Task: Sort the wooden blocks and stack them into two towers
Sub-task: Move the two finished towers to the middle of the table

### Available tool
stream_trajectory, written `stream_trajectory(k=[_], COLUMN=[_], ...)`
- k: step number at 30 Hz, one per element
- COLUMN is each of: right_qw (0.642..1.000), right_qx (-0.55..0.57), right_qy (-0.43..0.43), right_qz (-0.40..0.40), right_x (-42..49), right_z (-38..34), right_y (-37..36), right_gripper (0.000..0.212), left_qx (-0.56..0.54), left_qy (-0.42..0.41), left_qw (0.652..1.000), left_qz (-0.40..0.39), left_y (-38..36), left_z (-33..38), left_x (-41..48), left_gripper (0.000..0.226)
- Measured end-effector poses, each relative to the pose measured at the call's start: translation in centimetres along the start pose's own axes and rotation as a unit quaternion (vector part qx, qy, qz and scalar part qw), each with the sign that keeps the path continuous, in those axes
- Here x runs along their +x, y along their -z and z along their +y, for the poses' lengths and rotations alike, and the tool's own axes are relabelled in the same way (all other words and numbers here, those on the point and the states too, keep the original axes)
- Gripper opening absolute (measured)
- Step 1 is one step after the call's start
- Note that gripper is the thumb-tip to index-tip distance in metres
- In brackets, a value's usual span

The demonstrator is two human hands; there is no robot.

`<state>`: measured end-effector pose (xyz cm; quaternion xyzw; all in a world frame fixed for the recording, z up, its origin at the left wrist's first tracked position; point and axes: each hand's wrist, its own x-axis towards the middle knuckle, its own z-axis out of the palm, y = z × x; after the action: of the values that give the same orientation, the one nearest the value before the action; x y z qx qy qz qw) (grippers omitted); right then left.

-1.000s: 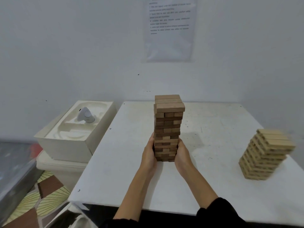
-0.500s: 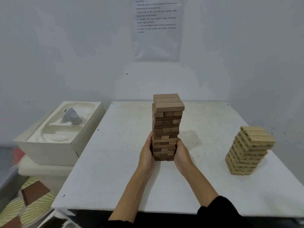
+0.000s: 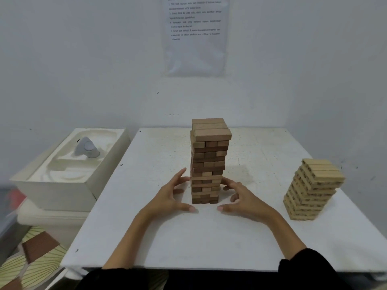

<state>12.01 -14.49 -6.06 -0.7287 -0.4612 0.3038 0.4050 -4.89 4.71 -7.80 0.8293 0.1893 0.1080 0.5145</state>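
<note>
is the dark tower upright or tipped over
Upright: the dark tower stands on the table, base flat, top blocks slightly offset.

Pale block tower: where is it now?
Head view: the pale tower stands near the white table's right edge, right of the darker tower and right hand.

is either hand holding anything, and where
Nothing is held. The left hand and right hand are open, flanking the lower part of the darker tower without gripping it.

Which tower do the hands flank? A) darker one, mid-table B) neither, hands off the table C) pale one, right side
A: the left hand and right hand sit open either side of the base of the darker tower; the pale tower stands alone to the right.
</note>
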Motion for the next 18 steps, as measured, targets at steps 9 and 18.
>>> stream_trajectory(k=[9,18], right_qw=[0.994,0.991], right_qx=[-0.099,-0.107], right_qy=[0.005,0.045], right_qz=[0.041,0.071], right_x=[3.3,3.5], right_z=[0.0,0.8], right_y=[-0.8,-1.2], right_gripper=[0.079,0.069], left_qx=[0.078,0.065], left_qy=[-0.032,-0.036], left_qw=[0.996,0.997], left_qz=[0.036,0.028], left_y=[-1.9,-1.6], left_z=[-0.2,-0.3], left_x=[2.5,2.8], left_gripper=[0.134,0.122])
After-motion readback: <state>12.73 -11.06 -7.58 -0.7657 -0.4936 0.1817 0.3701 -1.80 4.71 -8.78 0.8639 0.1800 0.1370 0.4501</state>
